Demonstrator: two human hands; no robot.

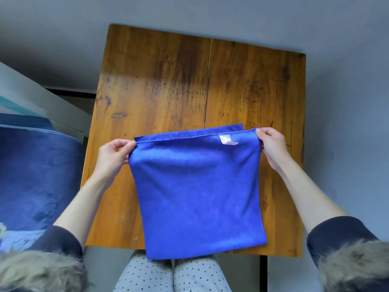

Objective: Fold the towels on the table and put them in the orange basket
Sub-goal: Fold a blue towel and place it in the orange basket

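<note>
1. My left hand (114,153) pinched the near-left corner of the blue towel (195,197), thumb and fingertips closed on the hem.
2. My right hand (270,144) did the same at the right corner, fingers curled round the stitched edge.
3. The towel hung between my hands over the wooden table (168,81), its top edge pulled fairly taut, its lower end draped past the table's near edge toward my knees.
4. A second layer showed behind the top hem, so it looked already doubled once; I judged one fold was in and more were to come.
5. It seemed light and soft: it sagged in gentle ripples below my grip and carried no stiffness of its own.
6. The plush surface looked grippy rather than slick, so a light pinch was probably enough.
7. Corners and the hem were the places to hold; grabbing the middle would likely have bunched it.
8. The small white label (228,140) sat near the top right, a handy marker for which edge was which.
9. Nothing fragile here; the risk I saw was layers sliding out of line.
10. The orange basket was not in sight.
</note>
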